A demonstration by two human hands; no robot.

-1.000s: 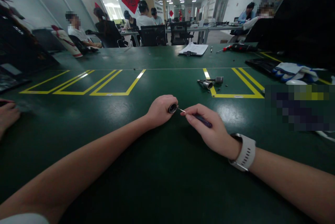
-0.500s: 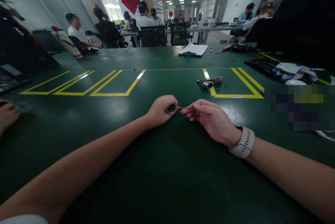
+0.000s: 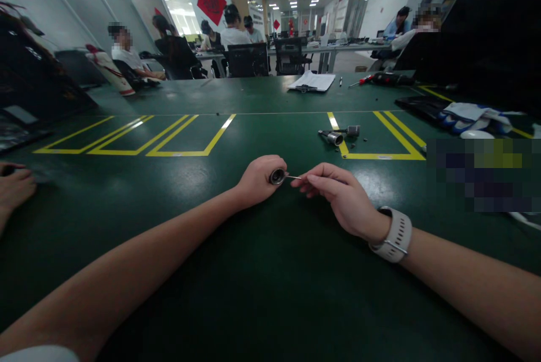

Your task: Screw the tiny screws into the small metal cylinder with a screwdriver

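My left hand [image 3: 260, 181] is closed around a short metal cylinder [image 3: 277, 176], its round hollow end facing me. A thin metal rod [image 3: 293, 177] is pinched between the thumb and fingers of my right hand [image 3: 333, 190]. The rod's far tip is at the cylinder's right rim; whether it touches is too small to tell. Beyond my hands lie two similar metal pieces, a cup-ended one [image 3: 335, 138] and another [image 3: 353, 130], each with a narrower shank. Small dark bits [image 3: 353, 146] are scattered beside them.
Yellow tape outlines [image 3: 177, 154] mark the green table [image 3: 270, 294]. A clipboard with papers [image 3: 313, 81], a red-handled screwdriver [image 3: 361, 80] and gloves [image 3: 475, 117] lie farther back. Another person's hand [image 3: 16, 190] rests at the left edge. People sit in the background.
The rod's tip has shifted from across the cylinder's mouth to its right rim. My right hand has turned slightly, while my left hand holds nearly still.
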